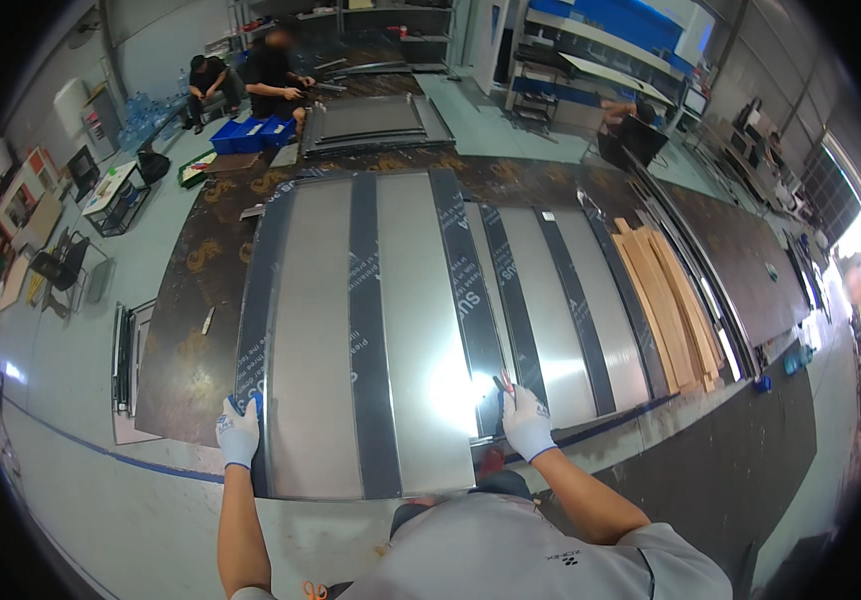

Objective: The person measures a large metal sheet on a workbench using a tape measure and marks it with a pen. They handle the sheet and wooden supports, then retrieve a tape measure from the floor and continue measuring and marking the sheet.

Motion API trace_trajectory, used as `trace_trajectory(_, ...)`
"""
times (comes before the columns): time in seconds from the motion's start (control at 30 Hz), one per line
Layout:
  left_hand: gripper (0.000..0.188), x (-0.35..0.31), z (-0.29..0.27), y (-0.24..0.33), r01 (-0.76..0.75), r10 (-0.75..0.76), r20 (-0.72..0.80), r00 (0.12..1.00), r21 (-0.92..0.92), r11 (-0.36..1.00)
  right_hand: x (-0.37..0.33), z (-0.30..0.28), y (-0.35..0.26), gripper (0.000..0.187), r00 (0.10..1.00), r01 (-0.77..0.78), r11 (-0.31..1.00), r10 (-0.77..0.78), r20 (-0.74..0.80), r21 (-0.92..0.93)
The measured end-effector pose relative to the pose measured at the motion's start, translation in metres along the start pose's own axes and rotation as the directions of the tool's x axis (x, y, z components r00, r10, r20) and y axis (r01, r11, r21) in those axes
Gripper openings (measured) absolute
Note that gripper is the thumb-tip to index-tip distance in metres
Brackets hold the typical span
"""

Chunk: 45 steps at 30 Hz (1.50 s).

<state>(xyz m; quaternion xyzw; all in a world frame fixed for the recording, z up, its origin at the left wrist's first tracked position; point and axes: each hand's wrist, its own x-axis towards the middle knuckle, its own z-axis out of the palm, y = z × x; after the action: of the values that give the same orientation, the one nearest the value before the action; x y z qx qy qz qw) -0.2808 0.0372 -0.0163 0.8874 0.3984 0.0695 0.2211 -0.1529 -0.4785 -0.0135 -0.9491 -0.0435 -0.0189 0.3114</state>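
Note:
A large flat metal panel point(315, 300) with dark strips of protective film lies across the table in front of me. My left hand point(238, 434), in a white and blue glove, grips its near left corner, with the fingers at the edge. Just beyond the panel's near right side is my right hand point(528, 424), gloved alike and closed around a slim dark and reddish tool point(503, 382); its exact kind is too small to make out. Beneath that hand, to the right, a second film-striped metal panel point(560, 330) lies alongside.
Wooden strips point(665, 300) and long metal profiles point(695, 260) lie right of the panels. A small light-handled tool point(208, 320) rests on the dark tabletop point(185, 370) at left. Beyond are framed panels point(365, 122), blue bins point(250, 134) and two people sitting; another person is farther right.

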Motion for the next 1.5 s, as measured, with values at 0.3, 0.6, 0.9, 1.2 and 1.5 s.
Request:
trace_trajectory(0.3,0.053,-0.019,0.011,0.005,-0.218,0.215,-0.226,0.950,0.013,0.976,-0.005,0.017,0.047,0.034,0.996,-0.069,0.930,0.087,-0.034,0.362)
trace_trajectory(0.6,0.052,-0.017,0.013,-0.002,-0.330,0.353,-0.181,0.918,0.148,0.932,-0.062,0.017,0.105,0.043,0.913,-0.407,0.742,0.325,0.246,0.533)
trace_trajectory(0.9,0.050,-0.087,0.041,0.079,-0.377,0.377,-0.016,0.926,0.015,0.926,-0.086,-0.002,0.230,0.030,0.740,-0.652,0.737,0.670,-0.062,0.178)
trace_trajectory(1.2,0.073,-0.187,0.098,0.221,-0.334,0.340,-0.012,0.940,0.165,0.928,-0.020,-0.061,0.354,0.069,0.771,-0.628,0.778,0.624,-0.126,0.010)
trace_trajectory(1.5,0.067,-0.195,0.120,0.240,-0.269,0.341,-0.117,0.933,0.404,0.874,-0.018,-0.051,0.414,0.057,0.802,-0.590,0.802,0.595,-0.046,0.094)
